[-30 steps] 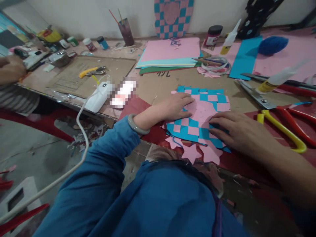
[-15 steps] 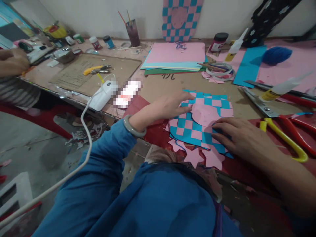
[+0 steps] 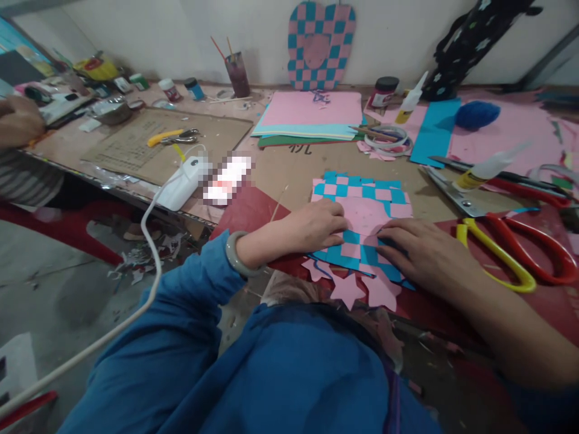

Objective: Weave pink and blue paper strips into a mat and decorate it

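Observation:
A pink-and-blue woven paper piece (image 3: 351,246) lies in front of me at the table edge, with a pink rounded paper shape (image 3: 365,212) on its middle. My left hand (image 3: 314,226) rests on its left side, fingers slightly bent against the surface, nothing visibly gripped. On the right side my right hand (image 3: 416,247) lies flat with its fingers stretched, their tips by the pink shape's lower right edge. Pink paper stars (image 3: 347,292) hang below the lower edge. Part of the weave is hidden under both hands.
Scissors with red and yellow handles (image 3: 497,241) and a glue bottle (image 3: 474,173) lie at right. A paper stack (image 3: 312,114) sits behind. Against the wall leans a checkered heart (image 3: 321,45). A white power strip (image 3: 183,184) with its cable is at left, near another person's hand (image 3: 20,120).
My left hand has come down and nearer, from the upper left of the weave to its left middle. My right hand stays on the weave. The view has shifted slightly.

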The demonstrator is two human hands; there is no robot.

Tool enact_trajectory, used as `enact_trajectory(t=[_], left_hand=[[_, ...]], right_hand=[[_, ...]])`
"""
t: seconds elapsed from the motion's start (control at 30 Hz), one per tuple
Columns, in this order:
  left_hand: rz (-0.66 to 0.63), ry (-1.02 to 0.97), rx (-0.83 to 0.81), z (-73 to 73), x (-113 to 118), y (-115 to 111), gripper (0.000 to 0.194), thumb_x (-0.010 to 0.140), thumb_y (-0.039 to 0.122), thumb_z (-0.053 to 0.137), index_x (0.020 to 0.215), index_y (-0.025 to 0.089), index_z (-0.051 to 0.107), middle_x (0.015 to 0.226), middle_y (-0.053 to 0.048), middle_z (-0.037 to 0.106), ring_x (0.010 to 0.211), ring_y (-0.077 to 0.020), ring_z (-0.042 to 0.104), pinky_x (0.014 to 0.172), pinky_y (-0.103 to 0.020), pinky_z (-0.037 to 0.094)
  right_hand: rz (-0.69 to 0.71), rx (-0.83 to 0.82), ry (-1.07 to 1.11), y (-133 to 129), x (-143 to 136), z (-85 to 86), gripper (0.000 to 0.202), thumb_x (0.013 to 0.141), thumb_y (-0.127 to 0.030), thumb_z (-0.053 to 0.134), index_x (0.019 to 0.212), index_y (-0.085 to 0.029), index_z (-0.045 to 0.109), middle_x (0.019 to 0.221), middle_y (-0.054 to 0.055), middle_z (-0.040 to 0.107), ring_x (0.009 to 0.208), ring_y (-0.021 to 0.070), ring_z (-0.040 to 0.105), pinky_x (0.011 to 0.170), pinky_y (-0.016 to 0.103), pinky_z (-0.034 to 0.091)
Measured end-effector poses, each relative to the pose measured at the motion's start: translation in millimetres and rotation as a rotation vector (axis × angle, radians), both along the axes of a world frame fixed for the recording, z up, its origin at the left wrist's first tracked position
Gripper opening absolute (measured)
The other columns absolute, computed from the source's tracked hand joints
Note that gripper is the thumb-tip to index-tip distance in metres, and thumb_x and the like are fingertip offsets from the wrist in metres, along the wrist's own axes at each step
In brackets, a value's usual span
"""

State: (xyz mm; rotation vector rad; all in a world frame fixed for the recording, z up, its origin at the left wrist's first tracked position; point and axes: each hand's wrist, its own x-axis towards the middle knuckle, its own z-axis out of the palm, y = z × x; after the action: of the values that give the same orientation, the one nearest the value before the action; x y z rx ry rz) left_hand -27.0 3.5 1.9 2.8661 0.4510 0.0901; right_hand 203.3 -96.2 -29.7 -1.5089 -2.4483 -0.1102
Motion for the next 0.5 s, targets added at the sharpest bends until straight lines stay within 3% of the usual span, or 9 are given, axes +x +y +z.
enact_trajectory(t=[0.4, 0.5], left_hand=[[0.009, -0.005, -0.009, -2.4, -1.3, 0.8, 0.031, 0.091, 0.031, 0.050, 0.112, 0.014, 0.065, 0.113, -0.013, 0.060, 0.104, -0.0216, 0.055, 0.096, -0.035, 0.041], [0.013, -0.011, -0.014, -2.5, -2.1, 1.1, 0.031, 0.091, 0.031, 0.050, 0.112, 0.014, 0.064, 0.112, -0.012, 0.061, 0.104, -0.0211, 0.055, 0.096, -0.035, 0.041]], right_hand=[[0.008, -0.053, 0.027, -2.1, 1.8, -0.5, 0.036, 0.094, -0.038, 0.038, 0.097, -0.016, 0.066, 0.104, 0.010, 0.066, 0.098, 0.0245, 0.060, 0.084, 0.042, 0.050], [-0.034, -0.006, 0.067, -6.0, 4.6, 6.9, 0.036, 0.094, -0.037, 0.039, 0.098, -0.015, 0.067, 0.108, 0.012, 0.066, 0.101, 0.0256, 0.061, 0.084, 0.042, 0.051]])
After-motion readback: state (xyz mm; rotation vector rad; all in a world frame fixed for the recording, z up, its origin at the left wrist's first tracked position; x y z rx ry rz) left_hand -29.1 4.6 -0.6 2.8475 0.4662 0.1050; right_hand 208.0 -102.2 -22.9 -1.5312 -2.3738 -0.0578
